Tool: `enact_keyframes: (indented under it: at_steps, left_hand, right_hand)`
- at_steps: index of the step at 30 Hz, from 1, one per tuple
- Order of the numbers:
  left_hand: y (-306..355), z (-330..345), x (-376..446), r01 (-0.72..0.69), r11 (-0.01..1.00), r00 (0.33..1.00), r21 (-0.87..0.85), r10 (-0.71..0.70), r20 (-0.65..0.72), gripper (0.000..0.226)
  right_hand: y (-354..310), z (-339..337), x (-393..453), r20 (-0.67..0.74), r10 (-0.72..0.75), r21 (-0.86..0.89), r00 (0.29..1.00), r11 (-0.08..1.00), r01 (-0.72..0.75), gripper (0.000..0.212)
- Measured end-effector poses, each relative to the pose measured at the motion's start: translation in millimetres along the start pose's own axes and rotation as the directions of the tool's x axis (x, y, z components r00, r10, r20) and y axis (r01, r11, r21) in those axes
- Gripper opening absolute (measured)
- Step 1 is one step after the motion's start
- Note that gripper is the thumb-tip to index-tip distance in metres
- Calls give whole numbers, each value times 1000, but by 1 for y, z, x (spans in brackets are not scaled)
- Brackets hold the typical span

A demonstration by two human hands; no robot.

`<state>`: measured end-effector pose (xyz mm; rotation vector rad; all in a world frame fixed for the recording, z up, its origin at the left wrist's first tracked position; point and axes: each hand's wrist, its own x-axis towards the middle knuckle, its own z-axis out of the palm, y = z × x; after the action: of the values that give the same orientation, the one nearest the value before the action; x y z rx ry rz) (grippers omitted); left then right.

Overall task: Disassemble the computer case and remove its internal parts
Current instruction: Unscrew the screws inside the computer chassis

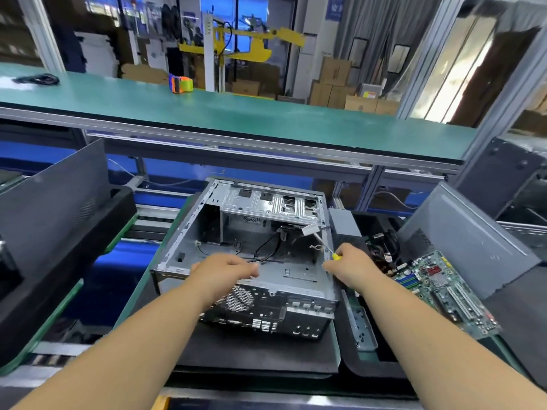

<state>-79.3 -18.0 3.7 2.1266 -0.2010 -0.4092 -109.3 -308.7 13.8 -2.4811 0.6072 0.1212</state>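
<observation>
While the opened computer case [245, 258] lies on a dark mat on the desk [142, 291], a black cable [266, 253] inside it is pinched by the left hand [225, 270]. A yellow-handled screwdriver [328, 250] is gripped by the right hand [352, 264] at the case's right wall. Right of the case, a motherboard [444, 291] is seen lying flat.

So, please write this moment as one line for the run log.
left hand: grips black cable | right hand: holds screwdriver | case: open | motherboard: out
</observation>
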Motion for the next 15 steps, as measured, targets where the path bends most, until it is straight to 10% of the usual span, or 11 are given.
enact_keyframes:
  at_steps: [15]
  left_hand:
    - [-17,-26,5,-35,999,999,37,34,16,32]
  right_hand:
    - [-12,-3,48,4,213,564,977,806,-178,13]
